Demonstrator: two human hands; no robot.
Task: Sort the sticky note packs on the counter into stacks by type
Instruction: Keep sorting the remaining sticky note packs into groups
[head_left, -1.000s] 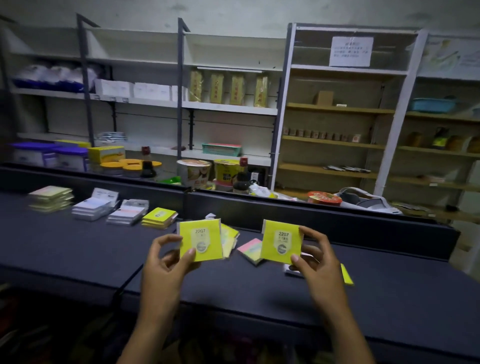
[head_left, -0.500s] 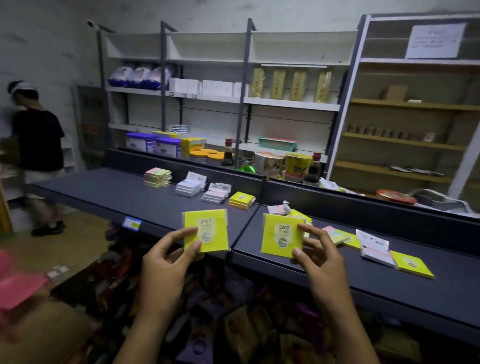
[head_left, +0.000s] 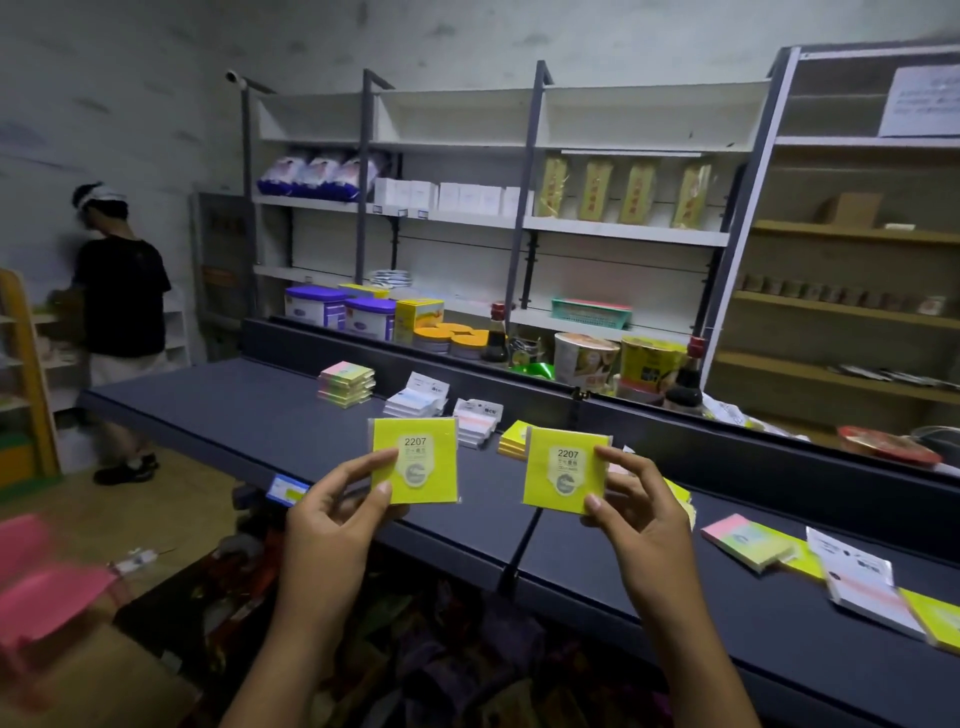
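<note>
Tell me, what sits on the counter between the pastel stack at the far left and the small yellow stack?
In the head view, two stacks of white packs sit between the pastel stack and the yellow stack.

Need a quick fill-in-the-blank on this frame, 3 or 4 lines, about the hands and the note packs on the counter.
1. Each of the two hands, left hand and right hand, holds one ____ coloured pack.
2. The number printed on the left pack and on the right pack is ____.
3. The sorted stacks stand on the counter in a row along its ____ edge.
4. The pastel pack lies flat on the counter to the ____ of the right hand.

Missing words: yellow; 2207; back; right
</note>
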